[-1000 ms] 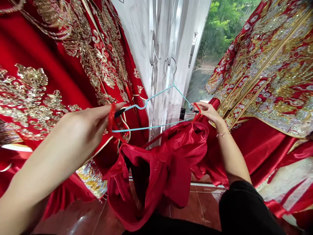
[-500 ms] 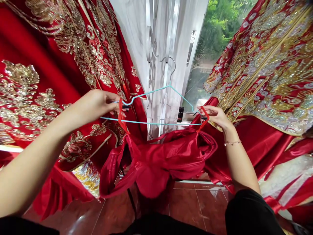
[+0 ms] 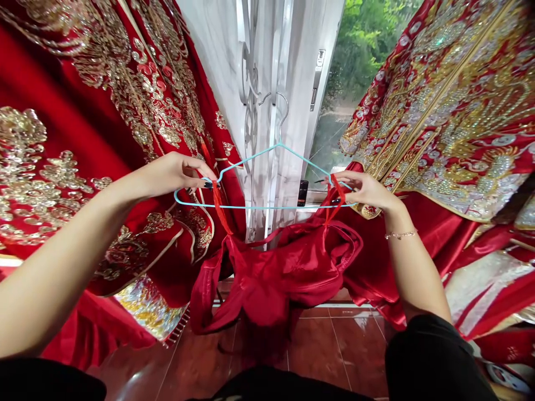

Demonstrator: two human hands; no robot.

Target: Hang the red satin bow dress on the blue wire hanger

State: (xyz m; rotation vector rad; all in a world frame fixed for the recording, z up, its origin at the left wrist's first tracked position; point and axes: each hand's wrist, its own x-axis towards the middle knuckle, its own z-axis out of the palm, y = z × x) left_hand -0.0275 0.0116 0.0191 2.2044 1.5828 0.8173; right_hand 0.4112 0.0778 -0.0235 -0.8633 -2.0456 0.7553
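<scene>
A light-blue clothes hanger [image 3: 251, 157] with a silver hook is held level in front of me. From it hangs a dark red satin dress [image 3: 267, 278] by two thin bright red straps. My left hand [image 3: 190, 174] pinches the hanger's left shoulder where the left strap [image 3: 221, 209] loops over it. On the other side, my right hand [image 3: 361, 189] has its fingers closed around the right strap [image 3: 334, 197] and the hanger's right shoulder. The hook stands above and appears free of any rail. Below, the dress's lower part fades into shadow.
Red gowns with gold embroidery hang on the left [image 3: 137, 94] and right [image 3: 451, 122]. Behind the hanger are a white ornate metal frame [image 3: 251, 122] and a window [image 3: 355, 72]. A phone [image 3: 302, 193] leans on the sill. Red-brown tiles [image 3: 321, 345] cover the floor.
My left hand has moved slightly right, bringing the left strap inward on the hanger. The right strap now sits nearer the hanger's right notch. The dress's left side has swung inward.
</scene>
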